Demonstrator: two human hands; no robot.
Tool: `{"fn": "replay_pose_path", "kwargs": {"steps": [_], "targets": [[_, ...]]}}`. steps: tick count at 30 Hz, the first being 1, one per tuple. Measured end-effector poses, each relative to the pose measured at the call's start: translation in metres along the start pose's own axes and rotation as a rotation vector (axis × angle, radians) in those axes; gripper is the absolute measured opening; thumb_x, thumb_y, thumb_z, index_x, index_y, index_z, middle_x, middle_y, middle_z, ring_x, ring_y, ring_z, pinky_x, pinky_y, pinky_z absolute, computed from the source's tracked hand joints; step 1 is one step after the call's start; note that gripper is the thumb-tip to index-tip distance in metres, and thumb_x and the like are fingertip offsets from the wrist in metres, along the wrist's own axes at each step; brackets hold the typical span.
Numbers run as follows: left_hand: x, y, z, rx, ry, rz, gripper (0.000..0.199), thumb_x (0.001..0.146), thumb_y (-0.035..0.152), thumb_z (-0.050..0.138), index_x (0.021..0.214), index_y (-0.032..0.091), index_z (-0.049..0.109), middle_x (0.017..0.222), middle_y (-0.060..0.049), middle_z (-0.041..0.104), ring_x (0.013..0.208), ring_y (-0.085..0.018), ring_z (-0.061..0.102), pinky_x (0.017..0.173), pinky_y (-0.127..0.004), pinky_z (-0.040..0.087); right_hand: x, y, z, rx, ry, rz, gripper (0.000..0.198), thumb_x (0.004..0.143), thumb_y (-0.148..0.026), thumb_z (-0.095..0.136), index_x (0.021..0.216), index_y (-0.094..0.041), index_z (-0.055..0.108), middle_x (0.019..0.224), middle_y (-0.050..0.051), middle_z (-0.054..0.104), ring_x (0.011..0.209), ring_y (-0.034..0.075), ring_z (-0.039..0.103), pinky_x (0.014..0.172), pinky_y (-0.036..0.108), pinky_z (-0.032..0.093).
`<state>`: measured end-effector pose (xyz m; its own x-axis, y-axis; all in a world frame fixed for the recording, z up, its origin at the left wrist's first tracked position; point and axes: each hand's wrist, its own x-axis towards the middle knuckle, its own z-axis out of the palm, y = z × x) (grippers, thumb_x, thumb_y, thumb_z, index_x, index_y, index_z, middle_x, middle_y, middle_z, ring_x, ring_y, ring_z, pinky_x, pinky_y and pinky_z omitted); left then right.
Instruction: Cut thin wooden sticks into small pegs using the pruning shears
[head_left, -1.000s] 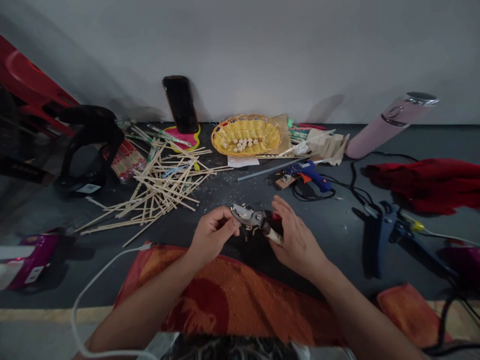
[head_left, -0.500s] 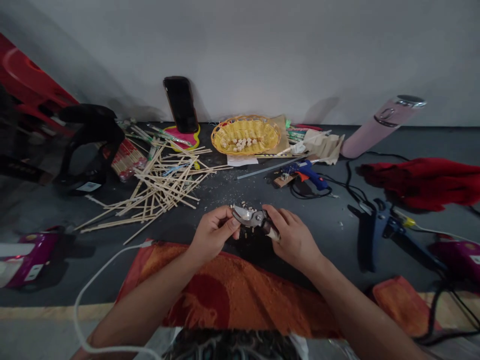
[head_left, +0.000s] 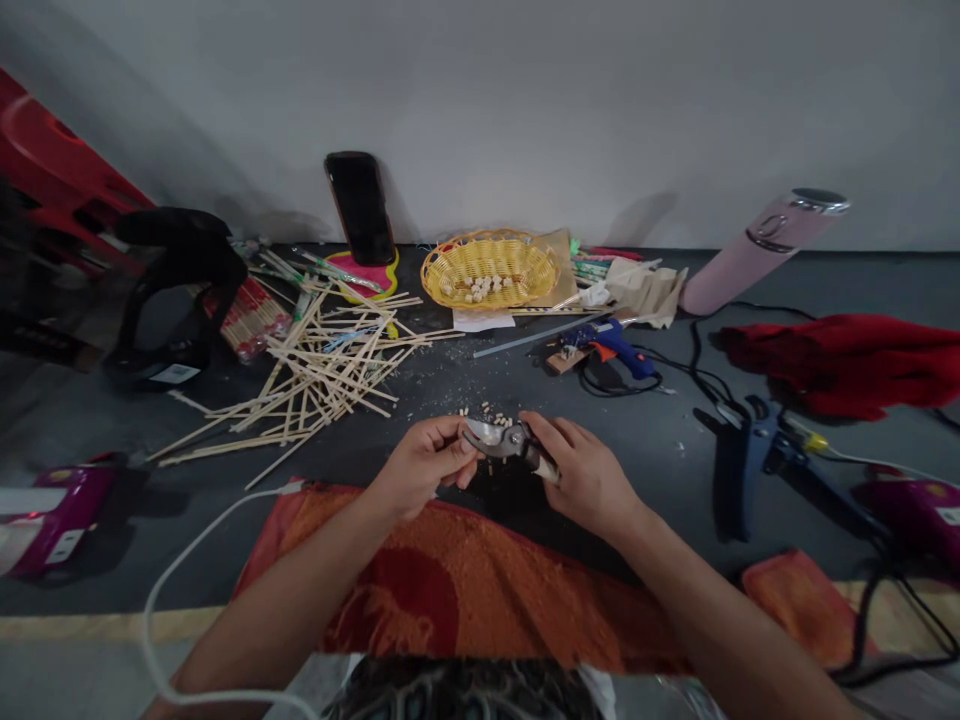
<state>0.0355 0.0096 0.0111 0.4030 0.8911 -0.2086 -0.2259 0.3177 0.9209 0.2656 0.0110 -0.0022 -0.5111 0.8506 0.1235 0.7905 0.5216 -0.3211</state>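
Observation:
My right hand [head_left: 585, 468] is closed round the handles of a pair of pruning shears [head_left: 511, 440], whose blades point left. At the blade tips, my left hand [head_left: 433, 458] is pinched closed; what its fingers hold, if anything, is too small and hidden to make out. Short cut pieces of wooden stick [head_left: 496, 416] lie on the dark table just beyond and beneath the shears. Farther back, a yellow woven basket [head_left: 536, 270] holds several similar small pale pieces. A loose pile of thin wooden sticks [head_left: 322, 375] spreads to the left of my hands.
A phone [head_left: 361, 208] leans on the wall. A blue glue gun [head_left: 619, 348], a pink flask [head_left: 757, 255], a red cloth [head_left: 855, 365] and dark blue pliers-like tool [head_left: 757, 450] are on the right. An orange towel [head_left: 510, 590] covers the near edge; a white cable [head_left: 161, 590] runs left.
Both hands stay almost in place. The left fingers have shifted slightly at the blade tips, and more cut pieces show behind the shears.

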Motion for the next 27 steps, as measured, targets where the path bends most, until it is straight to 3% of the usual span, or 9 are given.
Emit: {"fn": "replay_pose_path", "kwargs": {"steps": [5, 10, 13, 22, 27], "targets": [[0.000, 0.002, 0.003, 0.065, 0.071, 0.019, 0.029, 0.086, 0.042, 0.058, 0.077, 0.014, 0.057, 0.054, 0.003, 0.054, 0.045, -0.006, 0.035, 0.047, -0.021, 0.022, 0.000, -0.001, -0.001, -0.005, 0.008, 0.040, 0.054, 0.081, -0.013, 0.049, 0.134, -0.017, 0.042, 0.107, 0.011, 0.060, 0.094, 0.024, 0.058, 0.086, 0.036, 0.047], [0.000, 0.005, 0.006, 0.233, 0.153, 0.087, 0.023, 0.083, 0.037, 0.064, 0.081, 0.015, 0.059, 0.072, -0.002, 0.067, 0.057, -0.008, 0.049, 0.054, -0.019, 0.032, 0.002, 0.002, 0.000, 0.025, 0.047, 0.081, 0.057, 0.079, -0.013, 0.051, 0.135, -0.018, 0.040, 0.111, 0.012, 0.061, 0.096, 0.025, 0.058, 0.087, 0.037, 0.047], [0.001, 0.004, 0.005, 0.274, 0.192, 0.098, 0.019, 0.085, 0.033, 0.062, 0.081, 0.015, 0.059, 0.075, -0.003, 0.070, 0.052, -0.007, 0.044, 0.050, -0.019, 0.030, 0.002, 0.005, 0.001, 0.013, 0.047, 0.062, 0.062, 0.078, -0.014, 0.052, 0.138, -0.017, 0.037, 0.115, 0.013, 0.060, 0.100, 0.027, 0.056, 0.088, 0.041, 0.046], [0.001, 0.008, -0.005, 0.021, -0.075, -0.110, 0.028, 0.082, 0.040, 0.064, 0.082, 0.013, 0.057, 0.060, -0.002, 0.066, 0.038, -0.003, 0.027, 0.040, -0.018, 0.016, 0.002, 0.009, -0.005, 0.050, -0.033, -0.013, 0.068, 0.076, -0.013, 0.052, 0.141, -0.017, 0.034, 0.123, 0.013, 0.056, 0.108, 0.028, 0.051, 0.091, 0.044, 0.044], [-0.001, 0.009, -0.006, -0.011, -0.098, -0.175, 0.029, 0.080, 0.040, 0.066, 0.081, 0.013, 0.059, 0.056, -0.003, 0.064, 0.038, -0.003, 0.032, 0.040, -0.017, 0.016, 0.002, 0.007, -0.003, 0.037, -0.016, -0.031, 0.064, 0.077, -0.012, 0.052, 0.139, -0.017, 0.037, 0.118, 0.013, 0.058, 0.105, 0.027, 0.053, 0.089, 0.042, 0.045]]}}
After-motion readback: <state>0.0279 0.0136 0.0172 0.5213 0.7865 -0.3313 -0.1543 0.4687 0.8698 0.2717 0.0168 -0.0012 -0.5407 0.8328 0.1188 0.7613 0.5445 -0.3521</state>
